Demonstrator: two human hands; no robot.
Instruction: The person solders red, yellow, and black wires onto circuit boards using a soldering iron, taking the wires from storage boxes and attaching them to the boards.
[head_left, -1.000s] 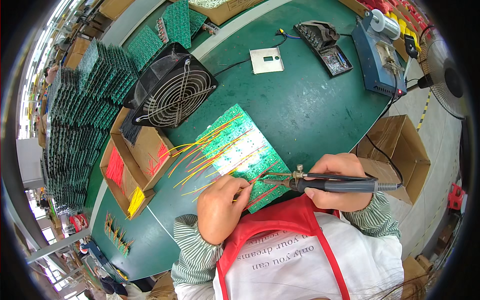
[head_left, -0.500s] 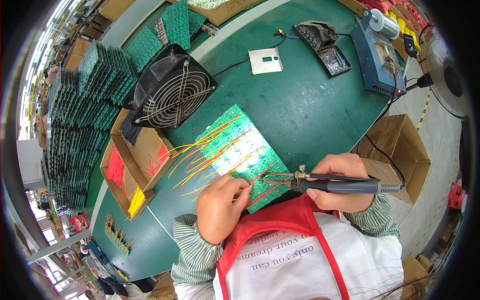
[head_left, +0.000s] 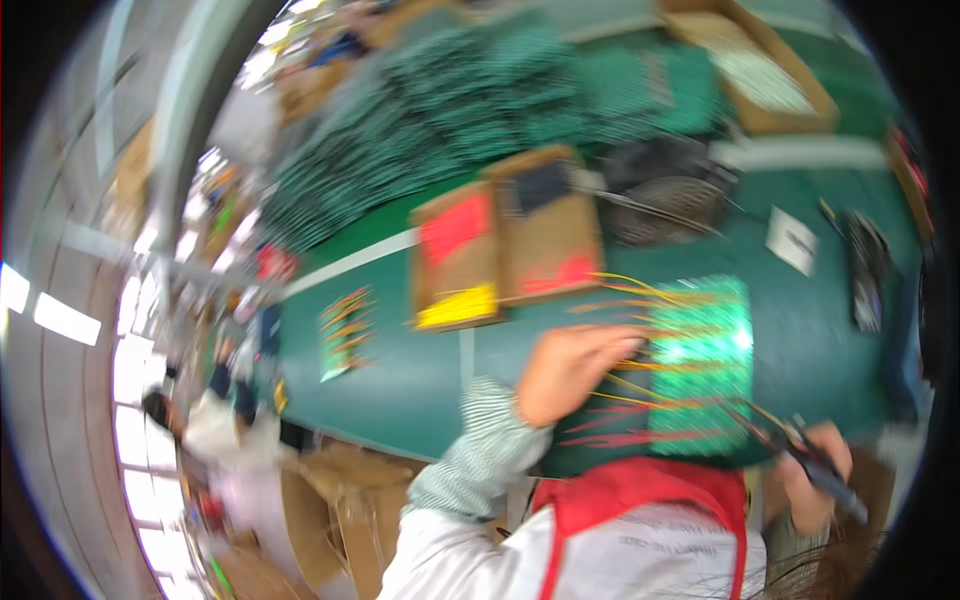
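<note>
The green circuit board [head_left: 700,350] lies on the green table in front of me. Yellow and red wires [head_left: 630,402] stick out past its left edge. My left hand [head_left: 568,372] hovers beside that edge, fingertips pointing toward the wires. Blur hides whether its fingers grip one. To the right of the board, my right hand [head_left: 818,470] is closed around the dark handle of a soldering iron [head_left: 828,474]. The iron's metal front end points toward the board's lower right corner.
Beyond my left hand stand cardboard boxes [head_left: 505,250] with red, yellow and black wires. Behind them are stacked circuit boards [head_left: 430,110] and a black fan [head_left: 665,200]. A smaller wired board [head_left: 345,335] lies farther left. At the right are a white plate [head_left: 791,241] and a black case [head_left: 866,270].
The view has swung left and is blurred. My left hand has moved off the board to its left side. The soldering iron has drawn back toward the board's lower right corner.
</note>
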